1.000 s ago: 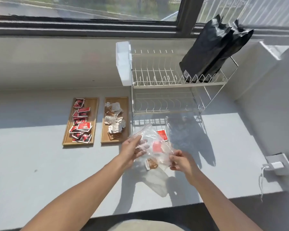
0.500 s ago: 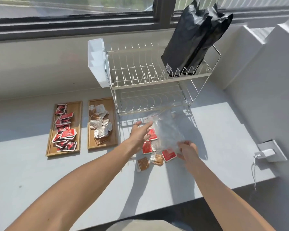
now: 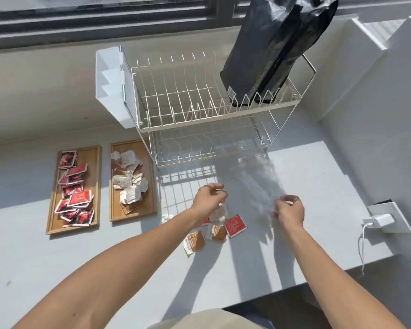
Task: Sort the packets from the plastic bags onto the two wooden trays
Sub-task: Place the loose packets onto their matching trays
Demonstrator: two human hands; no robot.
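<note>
Head view: my right hand (image 3: 289, 211) pinches a corner of the clear, crumpled plastic bag (image 3: 259, 184), which is lifted and blurred in front of the white two-tier wire dish rack (image 3: 199, 110). My left hand (image 3: 208, 200) hangs with fingers loosely curled over the loose packets; whether it has hold of anything, I cannot tell. A red square packet (image 3: 235, 225) and two brown-and-white packets (image 3: 195, 241) lie on the pale grey counter (image 3: 105, 252). Left wooden tray (image 3: 94, 186) carries red packets; right wooden tray (image 3: 150, 176) carries white and brown ones.

Clear bag (image 3: 259, 184) in right hand (image 3: 290, 211) — pkts (image 3: 214, 227) below
</note>
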